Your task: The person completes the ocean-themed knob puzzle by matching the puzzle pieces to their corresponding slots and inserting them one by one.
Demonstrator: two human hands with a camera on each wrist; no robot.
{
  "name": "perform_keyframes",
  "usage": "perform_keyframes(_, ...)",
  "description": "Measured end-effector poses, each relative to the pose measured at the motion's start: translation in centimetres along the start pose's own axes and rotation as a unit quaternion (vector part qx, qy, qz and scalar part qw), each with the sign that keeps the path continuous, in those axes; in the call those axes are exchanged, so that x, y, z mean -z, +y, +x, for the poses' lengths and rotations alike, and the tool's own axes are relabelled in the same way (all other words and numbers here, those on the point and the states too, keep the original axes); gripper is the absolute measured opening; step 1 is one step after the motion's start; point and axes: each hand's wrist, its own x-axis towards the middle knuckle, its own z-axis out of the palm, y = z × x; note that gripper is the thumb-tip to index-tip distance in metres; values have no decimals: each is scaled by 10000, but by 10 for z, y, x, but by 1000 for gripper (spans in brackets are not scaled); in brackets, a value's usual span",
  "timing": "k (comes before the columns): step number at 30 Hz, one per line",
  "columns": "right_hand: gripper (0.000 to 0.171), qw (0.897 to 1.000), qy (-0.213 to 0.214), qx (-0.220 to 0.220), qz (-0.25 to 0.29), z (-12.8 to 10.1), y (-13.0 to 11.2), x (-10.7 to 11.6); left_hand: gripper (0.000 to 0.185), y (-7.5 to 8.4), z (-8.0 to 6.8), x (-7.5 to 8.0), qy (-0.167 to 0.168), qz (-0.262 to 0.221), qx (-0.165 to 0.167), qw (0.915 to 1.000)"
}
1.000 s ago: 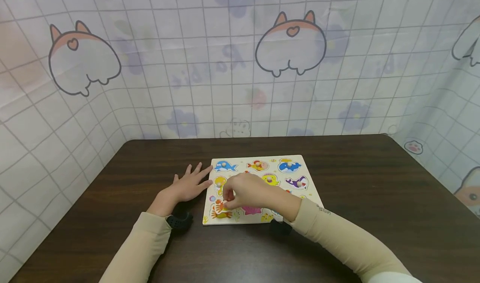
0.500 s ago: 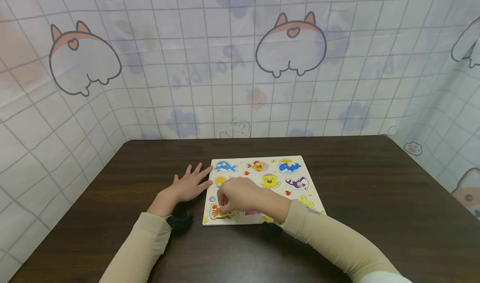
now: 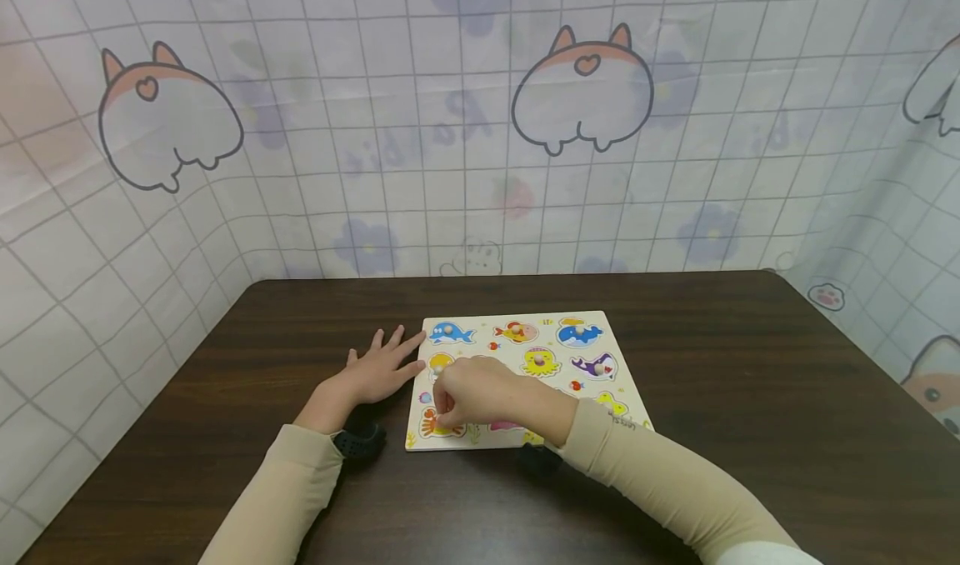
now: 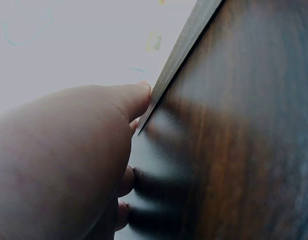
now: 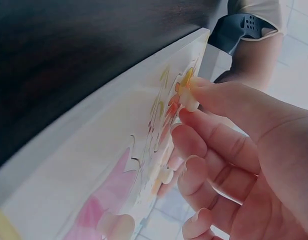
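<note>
A white wooden peg puzzle board (image 3: 551,340) with knobbed sea-animal pieces lies flat on the dark table. My right hand (image 3: 480,392) is over its lower left part. Thumb and index finger pinch the pale knob (image 5: 190,101) of the orange crab piece (image 3: 430,422), which lies at its crab-shaped spot. Whether it sits fully in the recess I cannot tell. My left hand (image 3: 378,372) rests with fingers spread at the board's left edge, its thumb tip (image 4: 139,97) touching the rim. The right hand hides part of the middle row and the pink piece (image 5: 106,197).
Other pieces on the board include a blue dolphin (image 3: 450,332), a fish (image 3: 516,331), a blue whale (image 3: 579,332), a yellow octopus (image 3: 540,362) and a purple whale (image 3: 596,367). A patterned cloth (image 3: 465,182) stands behind the table (image 3: 720,365).
My right hand has moved slightly left and down, bringing the tilted crab piece flat onto the board's lower left spot. Over the last half second it hardly moves. The left hand stays put.
</note>
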Motion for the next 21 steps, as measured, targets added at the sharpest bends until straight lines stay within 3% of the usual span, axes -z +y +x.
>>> perform_keyframes(12,16,9998,130,10,151,-16,8,8,66,3,3,-3,-37,12,-46,10000)
perform_keyframes(16,19,9984,471,63,290,-29,20,19,67,1,2,1,-38,19,-8,10000)
perform_keyframes(21,20,9920,1240,-29,243,-47,40,36,69,-4,-2,6,21,-62,84,9999)
